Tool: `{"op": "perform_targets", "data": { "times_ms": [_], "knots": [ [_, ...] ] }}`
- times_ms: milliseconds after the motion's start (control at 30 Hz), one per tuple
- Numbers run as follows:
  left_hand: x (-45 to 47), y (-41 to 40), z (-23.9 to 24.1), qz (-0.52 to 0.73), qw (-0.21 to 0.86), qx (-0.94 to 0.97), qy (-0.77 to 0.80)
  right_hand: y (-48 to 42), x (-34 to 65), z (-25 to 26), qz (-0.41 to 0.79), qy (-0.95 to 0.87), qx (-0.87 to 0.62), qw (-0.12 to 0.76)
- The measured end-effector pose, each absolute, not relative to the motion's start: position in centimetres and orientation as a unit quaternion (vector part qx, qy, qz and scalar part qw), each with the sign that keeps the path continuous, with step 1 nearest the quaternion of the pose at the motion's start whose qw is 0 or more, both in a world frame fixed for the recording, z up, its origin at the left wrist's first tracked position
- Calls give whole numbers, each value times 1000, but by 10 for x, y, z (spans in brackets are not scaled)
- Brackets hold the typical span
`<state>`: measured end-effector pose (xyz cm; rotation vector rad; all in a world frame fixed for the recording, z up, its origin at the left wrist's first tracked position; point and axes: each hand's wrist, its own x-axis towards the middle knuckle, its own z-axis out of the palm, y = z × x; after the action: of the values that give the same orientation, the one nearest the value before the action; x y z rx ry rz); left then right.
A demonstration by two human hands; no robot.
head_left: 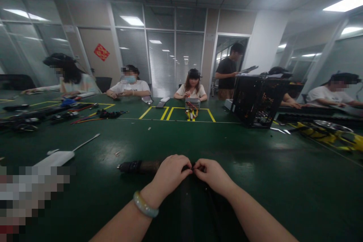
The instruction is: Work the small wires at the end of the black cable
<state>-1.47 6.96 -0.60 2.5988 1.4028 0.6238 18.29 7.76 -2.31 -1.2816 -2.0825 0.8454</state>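
Observation:
My left hand (171, 172), with a bangle (145, 205) on its wrist, is closed in a pinch over the green table. Facing it, my right hand (213, 176) is pinched too, and the fingertips of both hands almost meet. A small dark thing seems to be between them, too small and dark to name. Just behind and left of my left hand, a dark electric screwdriver (138, 167) lies on its side, its tip pointing left. Part of it is hidden by that hand. Below my hands, a dark strip (186, 204) runs toward me along the table.
A white device with a cable (61, 157) lies at left. Cable bundles (107, 114) are farther back. A black computer case (255, 100) stands back right, near yellow-and-black cables (326, 136). Several people sit around the table; one person (229, 70) stands by the doorway.

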Motion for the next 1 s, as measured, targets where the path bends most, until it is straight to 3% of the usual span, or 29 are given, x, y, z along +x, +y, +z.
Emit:
{"op": "perform_targets", "data": {
  "times_ms": [1000],
  "knots": [
    [-13,66,-5,215,77,852,471,81,186,-28,325,-771,-482,260]
  ]
}}
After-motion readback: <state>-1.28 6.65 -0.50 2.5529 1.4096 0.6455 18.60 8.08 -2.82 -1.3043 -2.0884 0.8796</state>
